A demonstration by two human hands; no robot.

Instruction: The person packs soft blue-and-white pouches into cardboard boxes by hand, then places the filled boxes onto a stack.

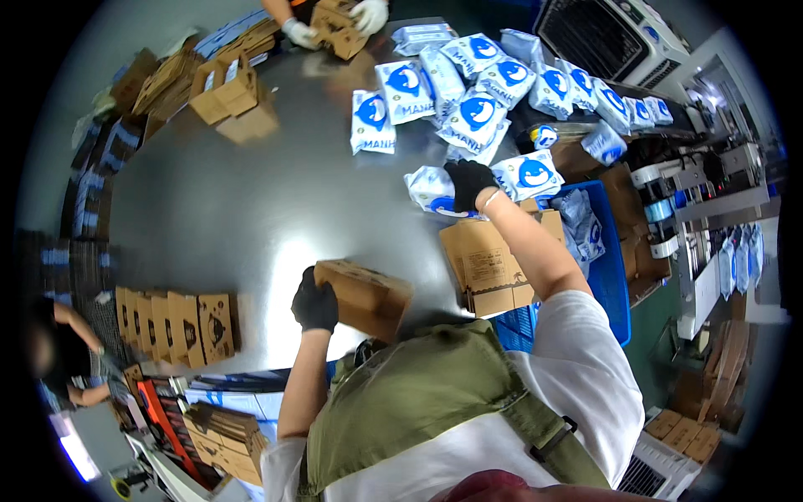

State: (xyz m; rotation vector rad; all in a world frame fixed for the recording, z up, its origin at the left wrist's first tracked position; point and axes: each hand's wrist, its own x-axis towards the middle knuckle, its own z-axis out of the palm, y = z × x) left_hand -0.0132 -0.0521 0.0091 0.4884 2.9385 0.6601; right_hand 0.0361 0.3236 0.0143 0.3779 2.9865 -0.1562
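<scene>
My left hand [316,303], in a black glove, grips the left end of a small brown cardboard box [365,294] held near my body, its open side showing. My right hand [470,184], also black-gloved, reaches across the steel table and closes over the right part of a white-and-blue plastic packet [428,186]. Its fingertips are partly hidden. Just right of that hand lies another such packet [529,172]. Below my right forearm sits a stack of flat brown cartons [489,263]. Beyond my right hand many like packets [477,117] are heaped.
A row of brown boxes [180,326] stands at the table's left. An open carton [224,88] sits at the far left. Across the table, a co-worker's white-gloved hands [368,15] hold a brown box. At right is a blue crate [615,251] of packets, near a machine [669,201].
</scene>
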